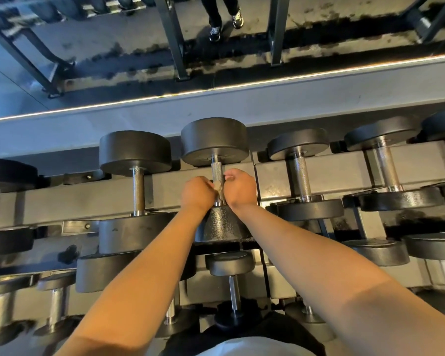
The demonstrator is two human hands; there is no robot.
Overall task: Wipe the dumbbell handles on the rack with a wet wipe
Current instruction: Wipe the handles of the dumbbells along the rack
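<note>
Dumbbell handle [216, 173], knurled steel, middle of the top rack [344, 168] row: rigid, heavy, stays put; grippy knurl should snag a thin, limp wet wipe [218, 187], so wrap it round the bar. Left hand [197, 192] curls in against the bar's left side, pinching the wipe. Right hand [239, 187] curls on the right side, pinching the other end. Both forearms reach forward, wrists nearly meeting.

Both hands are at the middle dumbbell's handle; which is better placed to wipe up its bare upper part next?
Probably the right hand: it sits higher beside the handle, nearer the bare stretch. The left hand is lower, by the wipe.
</note>
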